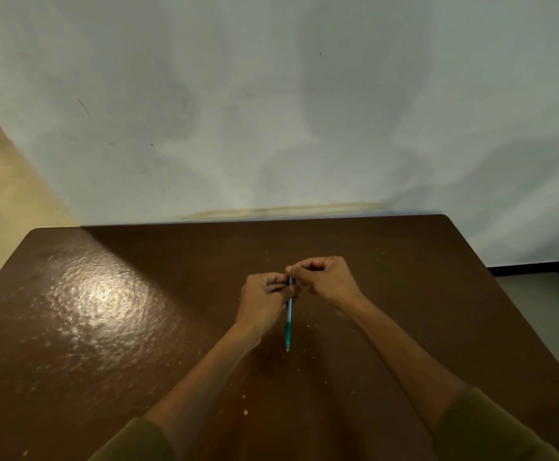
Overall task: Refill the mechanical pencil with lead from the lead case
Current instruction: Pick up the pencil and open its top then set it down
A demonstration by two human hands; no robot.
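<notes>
From the head camera, looking forward and down, a dark brown table (138,327) fills the lower half of the view, its far edge set against a pale, stained wall (271,111). A bright patch of light glares on the table's left part, and small pale specks are scattered over its surface. Both forearms reach in from the near edge, each with an olive sleeve (490,430) pushed back toward the elbow. The hands meet over the middle of the table, somewhat nearer the far edge than the near one. The left hand (263,302) is curled closed around the upper part of the mechanical pencil (289,322), its fingers wrapped over the barrel near the top end. The pencil has a light blue barrel and a darker teal grip section, and it points down toward the near edge, tip lowest, close to the tabletop; whether the tip touches the surface cannot be told. The right hand (324,277) is closed in a pinch, thumb and fingertips brought together right at the pencil's top end, touching the left hand's fingers. Whether it pinches a lead or the pencil's cap is too small to tell. The lead case cannot be made out.
</notes>
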